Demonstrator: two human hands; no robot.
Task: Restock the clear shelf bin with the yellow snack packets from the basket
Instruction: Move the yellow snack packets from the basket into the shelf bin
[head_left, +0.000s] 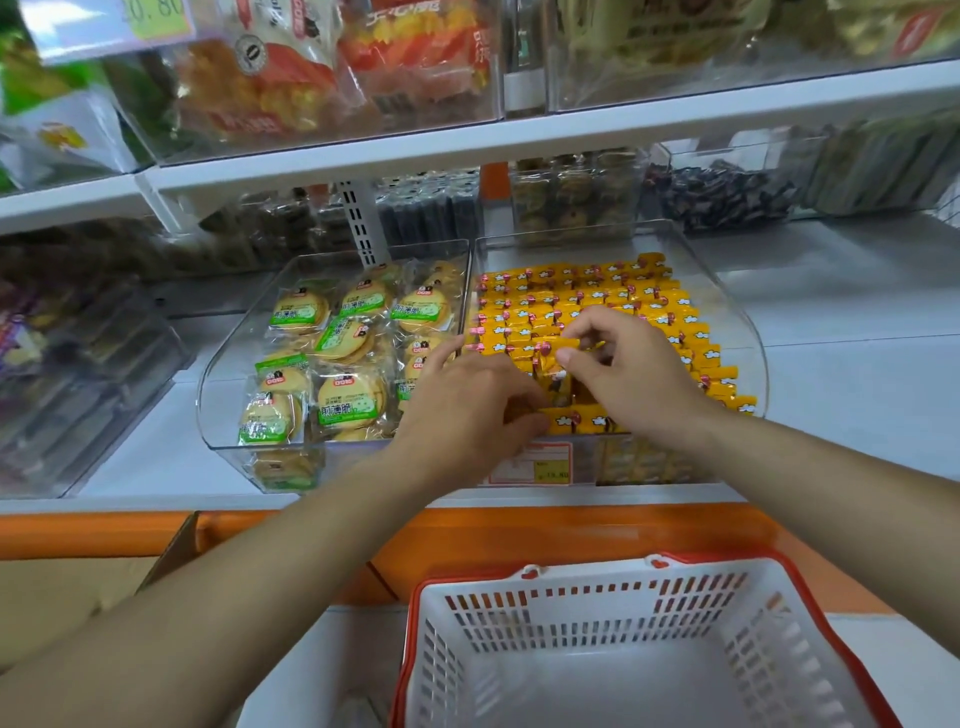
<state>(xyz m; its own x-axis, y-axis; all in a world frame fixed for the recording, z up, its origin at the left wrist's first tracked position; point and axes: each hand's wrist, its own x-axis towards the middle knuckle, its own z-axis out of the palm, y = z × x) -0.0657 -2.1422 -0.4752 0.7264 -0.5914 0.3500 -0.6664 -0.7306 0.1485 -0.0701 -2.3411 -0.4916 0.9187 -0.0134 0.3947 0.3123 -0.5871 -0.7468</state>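
A clear shelf bin (748, 332) on the middle shelf holds rows of yellow snack packets (613, 296). Both my hands are inside its front part. My left hand (467, 400) has its fingers curled round a yellow packet (576, 420) lying at the bin's front edge. My right hand (623, 364) pinches another yellow packet (550, 364) between thumb and fingers just above the pile. The white basket with a red rim (519, 587) stands below at the bottom, and its visible inside shows no packets.
A second clear bin (218, 364) of green-labelled round biscuit packs sits directly left of the yellow one. Further bins of snacks fill the upper shelf (571, 135) and the back row. A price tag (540, 465) hangs on the bin's front. A cardboard box (62, 597) stands lower left.
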